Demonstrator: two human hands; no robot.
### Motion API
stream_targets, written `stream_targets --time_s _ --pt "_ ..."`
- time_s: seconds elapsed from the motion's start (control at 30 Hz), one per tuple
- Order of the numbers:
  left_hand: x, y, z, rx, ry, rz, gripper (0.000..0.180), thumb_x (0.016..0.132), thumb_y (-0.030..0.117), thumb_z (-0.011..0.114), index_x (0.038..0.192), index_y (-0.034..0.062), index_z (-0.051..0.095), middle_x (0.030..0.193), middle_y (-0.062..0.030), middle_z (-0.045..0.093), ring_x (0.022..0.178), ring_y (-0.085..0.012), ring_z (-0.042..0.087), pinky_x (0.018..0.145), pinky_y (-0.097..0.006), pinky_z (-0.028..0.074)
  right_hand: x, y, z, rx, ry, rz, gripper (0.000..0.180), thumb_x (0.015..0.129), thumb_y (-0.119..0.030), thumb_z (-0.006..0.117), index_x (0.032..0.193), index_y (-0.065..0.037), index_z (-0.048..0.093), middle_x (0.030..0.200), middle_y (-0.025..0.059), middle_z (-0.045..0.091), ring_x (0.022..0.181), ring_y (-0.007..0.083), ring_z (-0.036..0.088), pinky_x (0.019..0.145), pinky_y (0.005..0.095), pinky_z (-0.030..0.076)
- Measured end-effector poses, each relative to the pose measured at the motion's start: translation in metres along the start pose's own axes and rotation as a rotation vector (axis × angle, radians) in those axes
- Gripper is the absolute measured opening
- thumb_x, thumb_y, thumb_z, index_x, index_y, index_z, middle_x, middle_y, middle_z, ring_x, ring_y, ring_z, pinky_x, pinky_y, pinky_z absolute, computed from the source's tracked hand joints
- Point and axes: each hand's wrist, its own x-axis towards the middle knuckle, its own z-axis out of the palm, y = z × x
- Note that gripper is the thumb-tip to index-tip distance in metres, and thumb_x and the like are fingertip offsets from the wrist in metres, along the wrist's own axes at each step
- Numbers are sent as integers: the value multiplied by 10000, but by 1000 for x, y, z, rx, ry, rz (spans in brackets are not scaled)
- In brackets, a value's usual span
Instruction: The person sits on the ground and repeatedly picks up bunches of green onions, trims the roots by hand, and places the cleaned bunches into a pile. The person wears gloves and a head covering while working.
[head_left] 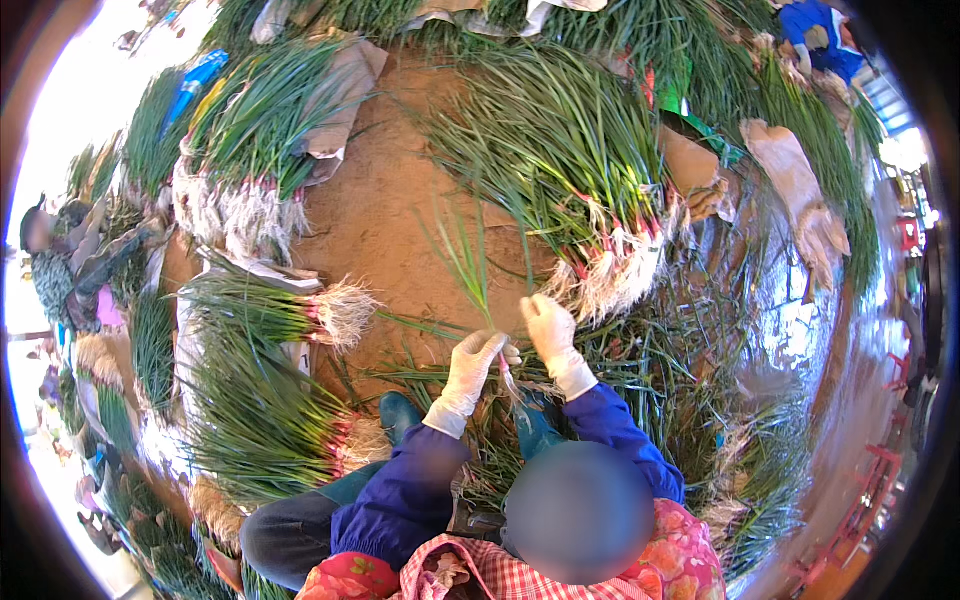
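1. L hand: white glove, blue sleeve; fingers closed round the lower stalk of one green onion, near its pale root end.
2. R hand: white glove; fingers pinched shut on the same stalk, just beside & slightly above the L hand. Hands nearly touching.
3. Key relation: onion's long axis runs roughly upright in the frame. Green leaves fan away from the person, root end points back toward the knees. Both hands sit at the stalk's lower third; L is nearer the roots, R nearer the leaves.
4. Directly beyond the R hand: large heap of green onions, white roots & reddish bases facing the person; near, not touching.
5. To the L: smaller bundle lying crosswise, roots toward centre; another pile by the L knee.
6. Surface: bare brown earth floor, loose trimmed leaves strewn round the blue boots.
7. Surroundings: more heaps on sacking farther off; other workers at far L & top R, well apart.
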Motion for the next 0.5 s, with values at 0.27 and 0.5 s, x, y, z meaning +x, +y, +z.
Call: stream_targets --time_s 0.27,0.5 --pt "16 -8 -28 90 174 -144 200 873 145 686 901 -28 590 787 -114 670 668 -179 653 655 -296 540 56 -2 -80 2 -321 26 431 858 -505 604 953 -90 677 859 168 669 831 325 650 752 416 504" --pt "15 -14 -3 205 60 -179 205 861 139 706 887 -25 586 723 -82 651 575 -108 590 502 -237 463 65 -29 -20 -40 -447 -258 387 887 -401 641 906 -23 560 734 109 640 643 205 640 576 340 497"
